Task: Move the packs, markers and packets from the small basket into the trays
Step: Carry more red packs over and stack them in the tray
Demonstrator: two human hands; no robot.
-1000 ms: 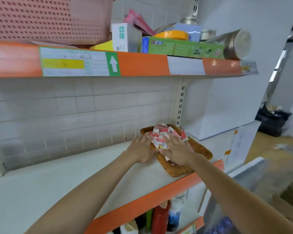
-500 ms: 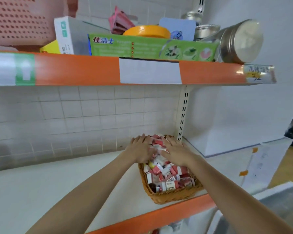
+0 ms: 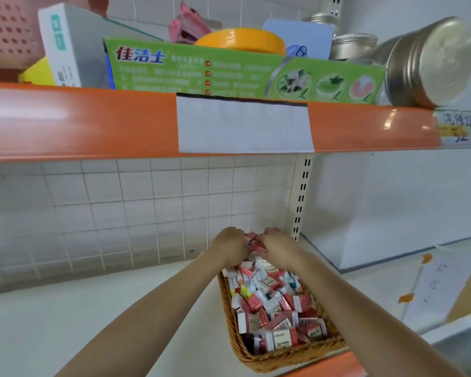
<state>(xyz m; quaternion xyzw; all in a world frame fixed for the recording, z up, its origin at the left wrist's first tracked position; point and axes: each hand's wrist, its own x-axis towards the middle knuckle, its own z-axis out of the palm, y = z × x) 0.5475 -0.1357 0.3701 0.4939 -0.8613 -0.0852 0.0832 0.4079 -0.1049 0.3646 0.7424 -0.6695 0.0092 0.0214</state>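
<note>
- Gathering packs (image 3: 256, 242) at far end of small basket (image 3: 280, 357) on shelf; left hand (image 3: 228, 244) and right hand (image 3: 279, 247) curl around a bunch.
- Advice: squeeze evenly, lift slowly; loose packs likely spill.

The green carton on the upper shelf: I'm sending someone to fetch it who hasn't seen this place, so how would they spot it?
Look at the upper shelf with the orange front edge. Just behind that edge, above the blank white label, the green carton lies on its long side. It is the only long green box there, with red Chinese lettering, between an upright white box and a toppled metal tin.
</note>
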